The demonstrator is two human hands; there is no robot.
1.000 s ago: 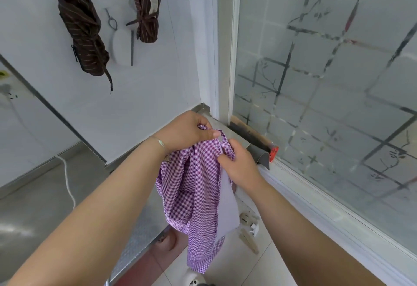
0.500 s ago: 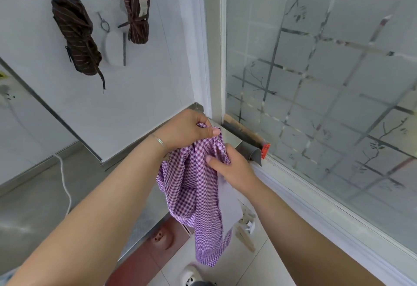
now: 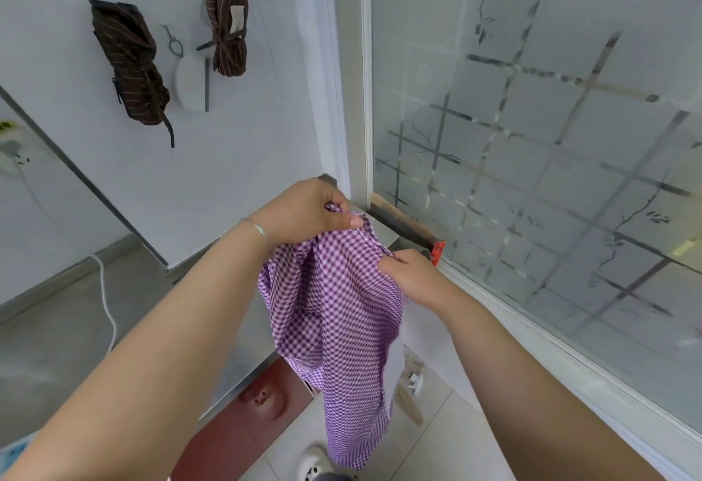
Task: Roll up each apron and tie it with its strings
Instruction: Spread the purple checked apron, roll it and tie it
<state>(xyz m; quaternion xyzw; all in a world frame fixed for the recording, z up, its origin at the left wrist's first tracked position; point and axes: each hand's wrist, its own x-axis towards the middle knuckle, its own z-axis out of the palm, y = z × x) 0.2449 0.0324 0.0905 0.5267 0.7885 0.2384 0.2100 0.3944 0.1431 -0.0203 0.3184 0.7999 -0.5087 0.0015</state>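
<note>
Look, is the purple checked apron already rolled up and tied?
No, the purple apron hangs loose and unrolled from the left hand and right hand.

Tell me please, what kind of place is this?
Probably a kitchen or utility corner in a home or small eatery. Two rolled brown striped aprons hang on the white wall, beside a frosted glass sliding door, above a tiled floor.

Checked purple cloth apron (image 3: 334,313) (matt, crumpled); frosted glass pane (image 3: 551,138) beside it.
</note>
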